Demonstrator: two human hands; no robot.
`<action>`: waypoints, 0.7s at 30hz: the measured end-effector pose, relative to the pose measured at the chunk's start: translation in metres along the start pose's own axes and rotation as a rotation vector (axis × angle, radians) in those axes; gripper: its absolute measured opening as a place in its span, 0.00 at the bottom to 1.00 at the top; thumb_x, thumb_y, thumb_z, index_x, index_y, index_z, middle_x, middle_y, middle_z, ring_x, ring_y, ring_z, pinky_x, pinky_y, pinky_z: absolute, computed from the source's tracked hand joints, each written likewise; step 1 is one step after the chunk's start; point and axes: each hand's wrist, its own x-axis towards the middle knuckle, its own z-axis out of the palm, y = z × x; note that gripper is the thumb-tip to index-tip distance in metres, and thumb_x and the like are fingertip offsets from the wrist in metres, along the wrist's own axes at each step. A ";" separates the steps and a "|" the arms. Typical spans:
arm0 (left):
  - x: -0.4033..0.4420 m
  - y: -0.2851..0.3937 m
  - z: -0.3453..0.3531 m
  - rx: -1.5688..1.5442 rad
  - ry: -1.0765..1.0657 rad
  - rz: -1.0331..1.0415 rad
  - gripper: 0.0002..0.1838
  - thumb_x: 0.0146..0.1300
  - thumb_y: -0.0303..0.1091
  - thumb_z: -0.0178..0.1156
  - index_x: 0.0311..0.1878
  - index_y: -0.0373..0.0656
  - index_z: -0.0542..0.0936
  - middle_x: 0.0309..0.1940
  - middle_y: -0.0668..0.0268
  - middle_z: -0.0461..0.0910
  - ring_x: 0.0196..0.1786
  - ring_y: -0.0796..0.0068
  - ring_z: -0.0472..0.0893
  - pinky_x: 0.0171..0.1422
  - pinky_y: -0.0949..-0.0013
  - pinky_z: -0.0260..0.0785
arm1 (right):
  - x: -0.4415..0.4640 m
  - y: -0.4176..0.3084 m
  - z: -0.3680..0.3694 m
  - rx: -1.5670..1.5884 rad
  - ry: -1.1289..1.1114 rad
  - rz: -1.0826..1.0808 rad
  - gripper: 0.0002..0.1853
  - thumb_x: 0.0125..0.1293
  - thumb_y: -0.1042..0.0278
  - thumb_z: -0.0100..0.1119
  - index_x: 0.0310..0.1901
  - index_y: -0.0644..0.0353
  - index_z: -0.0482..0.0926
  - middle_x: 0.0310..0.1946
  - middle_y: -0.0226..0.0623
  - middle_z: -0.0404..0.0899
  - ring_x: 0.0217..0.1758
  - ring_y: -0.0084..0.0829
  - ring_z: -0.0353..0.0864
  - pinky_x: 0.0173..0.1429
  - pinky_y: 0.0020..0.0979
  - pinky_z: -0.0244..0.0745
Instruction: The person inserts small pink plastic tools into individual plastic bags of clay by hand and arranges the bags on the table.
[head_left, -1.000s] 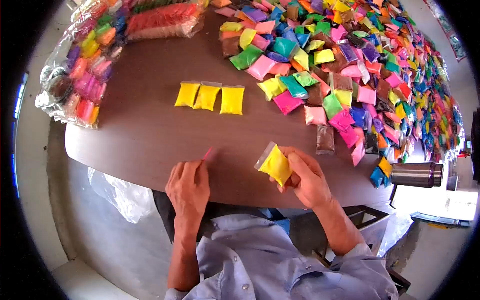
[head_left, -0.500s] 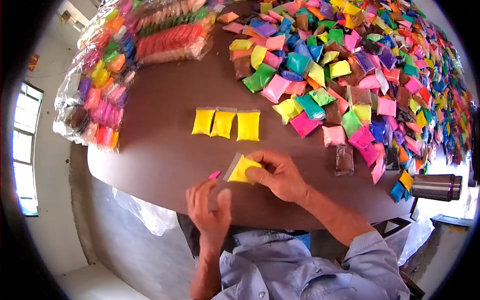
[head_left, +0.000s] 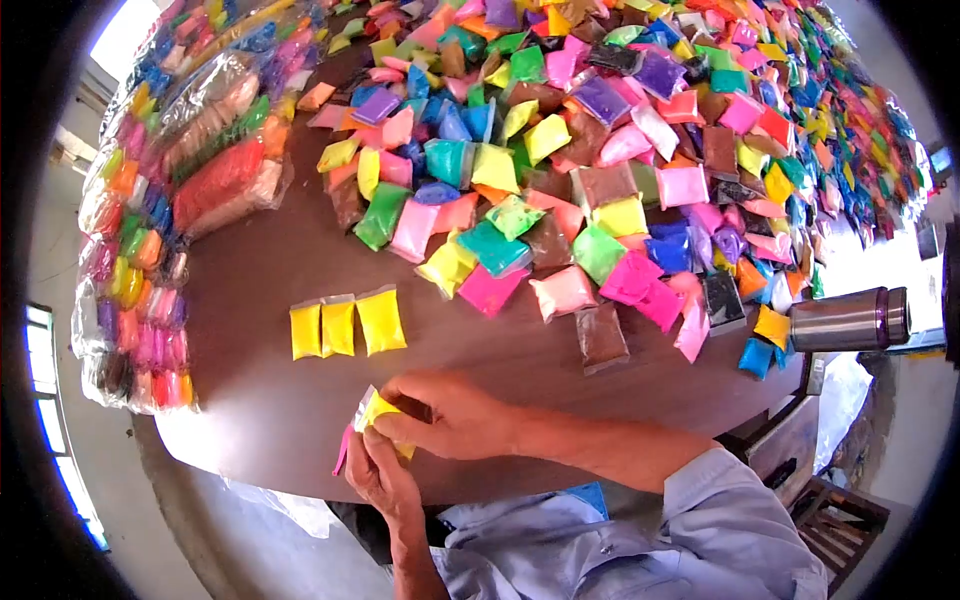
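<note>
Far left of yellow packet row: clear-wrapped coloured bundles (head_left: 128, 285). Yellow packet row (head_left: 338, 328): three packets side by side on brown table (head_left: 245, 385). On row's near side, left to right: pink strip (head_left: 343, 450) alongside left fingers; held packet (head_left: 376, 408), yellow, tilted; left hand (head_left: 385, 482) touching it, cannot tell whether clamped; right hand (head_left: 450, 415), thumb and fingers clamped on held packet. Right of row: loose mixed-colour packets (head_left: 605, 250); farther right, metal flask (head_left: 845, 320).

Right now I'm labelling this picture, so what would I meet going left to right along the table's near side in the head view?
Wrapped packs, pink strip, held yellow packet, brown packet, black packet, metal flask.
</note>
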 end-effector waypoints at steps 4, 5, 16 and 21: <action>-0.003 -0.001 0.001 0.050 -0.007 0.009 0.18 0.83 0.37 0.48 0.38 0.34 0.74 0.30 0.70 0.74 0.37 0.83 0.69 0.38 0.70 0.65 | -0.003 0.003 0.006 -0.062 0.089 -0.059 0.12 0.75 0.62 0.63 0.45 0.64 0.78 0.31 0.39 0.80 0.30 0.27 0.78 0.36 0.34 0.74; -0.004 0.001 0.004 -0.039 0.001 0.014 0.18 0.83 0.38 0.48 0.41 0.33 0.76 0.32 0.68 0.76 0.38 0.82 0.71 0.40 0.70 0.66 | -0.003 0.003 0.007 -0.064 0.093 -0.063 0.12 0.75 0.62 0.63 0.45 0.64 0.78 0.31 0.39 0.80 0.30 0.27 0.78 0.36 0.34 0.74; -0.005 -0.002 0.008 -0.037 -0.014 0.025 0.23 0.85 0.43 0.46 0.45 0.32 0.81 0.36 0.62 0.82 0.39 0.72 0.76 0.44 0.64 0.71 | -0.001 0.006 0.013 -0.009 0.096 -0.063 0.17 0.79 0.55 0.56 0.46 0.64 0.72 0.36 0.55 0.81 0.40 0.58 0.82 0.43 0.51 0.75; -0.004 -0.004 0.011 0.082 0.076 0.025 0.22 0.81 0.40 0.48 0.39 0.30 0.81 0.27 0.49 0.81 0.30 0.58 0.80 0.36 0.56 0.69 | 0.000 0.005 0.012 -0.084 0.047 -0.035 0.14 0.79 0.60 0.57 0.43 0.64 0.73 0.33 0.48 0.80 0.34 0.42 0.82 0.39 0.41 0.75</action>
